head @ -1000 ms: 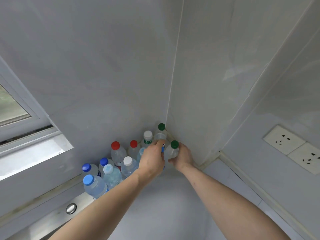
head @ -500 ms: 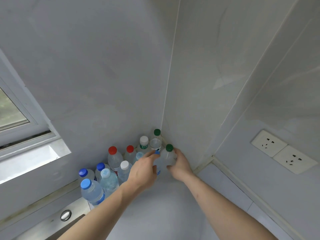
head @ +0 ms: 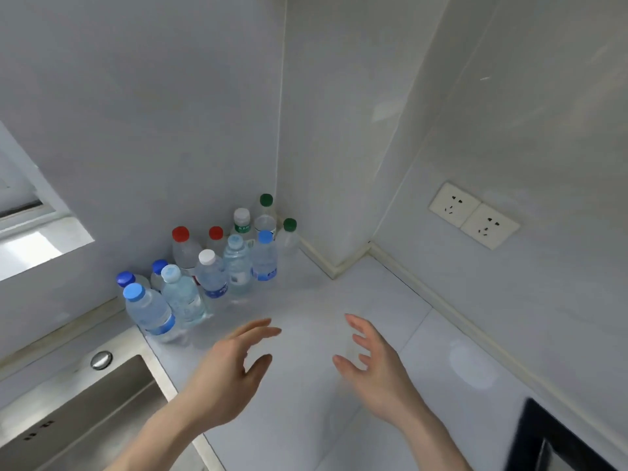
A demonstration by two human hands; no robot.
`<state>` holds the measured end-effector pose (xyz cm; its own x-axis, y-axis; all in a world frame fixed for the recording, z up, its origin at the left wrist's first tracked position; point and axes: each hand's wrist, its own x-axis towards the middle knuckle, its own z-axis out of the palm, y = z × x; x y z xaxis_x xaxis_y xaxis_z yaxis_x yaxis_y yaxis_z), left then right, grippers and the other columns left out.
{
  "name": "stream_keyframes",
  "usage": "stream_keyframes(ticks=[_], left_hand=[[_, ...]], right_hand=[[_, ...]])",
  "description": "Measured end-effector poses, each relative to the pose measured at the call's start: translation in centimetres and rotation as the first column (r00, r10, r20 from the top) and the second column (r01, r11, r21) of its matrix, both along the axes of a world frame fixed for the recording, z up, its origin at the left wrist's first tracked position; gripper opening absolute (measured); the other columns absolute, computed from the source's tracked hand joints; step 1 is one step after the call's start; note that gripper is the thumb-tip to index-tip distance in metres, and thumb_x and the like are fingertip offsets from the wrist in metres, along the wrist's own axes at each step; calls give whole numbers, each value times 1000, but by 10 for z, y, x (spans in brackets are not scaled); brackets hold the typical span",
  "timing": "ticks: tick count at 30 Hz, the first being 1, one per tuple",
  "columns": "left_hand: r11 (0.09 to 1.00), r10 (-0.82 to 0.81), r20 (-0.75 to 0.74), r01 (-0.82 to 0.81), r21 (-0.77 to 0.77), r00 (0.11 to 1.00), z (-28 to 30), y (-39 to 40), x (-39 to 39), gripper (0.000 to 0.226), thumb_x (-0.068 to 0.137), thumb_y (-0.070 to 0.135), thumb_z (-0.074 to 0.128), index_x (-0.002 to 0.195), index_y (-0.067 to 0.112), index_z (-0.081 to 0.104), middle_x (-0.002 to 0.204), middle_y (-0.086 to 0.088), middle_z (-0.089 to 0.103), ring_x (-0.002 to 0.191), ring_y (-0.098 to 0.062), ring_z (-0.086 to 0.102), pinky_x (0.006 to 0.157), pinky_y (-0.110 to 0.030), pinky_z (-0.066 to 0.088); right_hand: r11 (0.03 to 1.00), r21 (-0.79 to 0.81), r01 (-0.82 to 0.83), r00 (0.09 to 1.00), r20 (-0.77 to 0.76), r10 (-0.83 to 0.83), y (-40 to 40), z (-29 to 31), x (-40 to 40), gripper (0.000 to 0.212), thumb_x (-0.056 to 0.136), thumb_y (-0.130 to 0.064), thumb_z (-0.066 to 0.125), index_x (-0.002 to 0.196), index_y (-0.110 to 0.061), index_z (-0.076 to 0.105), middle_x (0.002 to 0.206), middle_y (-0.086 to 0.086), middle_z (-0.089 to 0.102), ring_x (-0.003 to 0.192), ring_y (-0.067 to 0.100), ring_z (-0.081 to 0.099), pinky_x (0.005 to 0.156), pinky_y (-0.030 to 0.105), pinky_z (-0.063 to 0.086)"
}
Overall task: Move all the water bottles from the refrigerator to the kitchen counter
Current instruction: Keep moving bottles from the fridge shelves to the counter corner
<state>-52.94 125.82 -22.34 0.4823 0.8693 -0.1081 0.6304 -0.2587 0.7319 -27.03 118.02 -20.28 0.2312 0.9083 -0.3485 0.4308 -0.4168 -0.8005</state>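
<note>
Several clear water bottles stand upright in the corner of the white kitchen counter point(head: 306, 419), against the wall. Among them are a green-capped bottle point(head: 288, 236) nearest the corner, a blue-capped bottle point(head: 264, 258) beside it, a red-capped bottle point(head: 183, 248) and a blue-capped bottle point(head: 149, 309) at the near left end. My left hand point(head: 231, 372) and my right hand point(head: 373, 365) hover over the counter in front of the bottles, fingers spread, holding nothing and apart from every bottle.
A steel sink point(head: 78, 413) with a round button lies at the lower left. A window sill point(head: 37, 249) is on the left wall. Two wall sockets point(head: 474, 215) sit on the right wall. A black appliance edge point(head: 557, 440) shows at the bottom right.
Both hands have let go of the bottles in the corner and drawn back toward me with fingers spread. The blue-capped and green-capped bottles now stand free.
</note>
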Motion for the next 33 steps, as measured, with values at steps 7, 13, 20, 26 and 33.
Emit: stream_keyframes(ticks=[7,13,20,26,33], left_hand=[[966,-249,-42,251,53,968,35,-39,71,40,101,34,58,135,53,52,150,40,34,95,3,62,93,-20,48],[887,-445,12,439,143,895,68,-91,145,38,100,32,59,134,49,56,150,37,37,83,-3,65,82,-15,44],[721,-686,38,673,165,726,87,-201,197,37,101,30,59,130,52,57,146,43,37,98,1,61,77,-6,41],[538,-839,50,813,223,541,98,-313,224,37,100,27,60,131,47,60,148,36,41,128,11,45,91,-8,41],[277,-961,81,918,284,265,110,-463,243,37,100,28,61,131,48,60,147,37,41,127,6,49,86,-13,46]], right_hand=[[979,32,201,978,42,-202,-97,32,26,61,97,-40,68,143,-64,36,142,-17,45,128,7,50,110,30,43],[906,132,402,910,56,-411,-193,44,53,58,98,-37,68,142,-61,41,147,-21,48,134,3,49,113,29,43],[762,215,611,764,93,-639,-350,61,54,59,98,-33,70,146,-54,43,146,-31,47,138,-9,42,120,29,39],[614,246,750,603,129,-788,-490,80,29,58,97,-31,70,142,-58,45,140,-42,46,137,-8,43,117,28,41],[417,292,861,376,187,-907,-647,97,-18,57,97,-33,69,143,-56,45,148,-36,43,138,-7,43,118,31,41]])
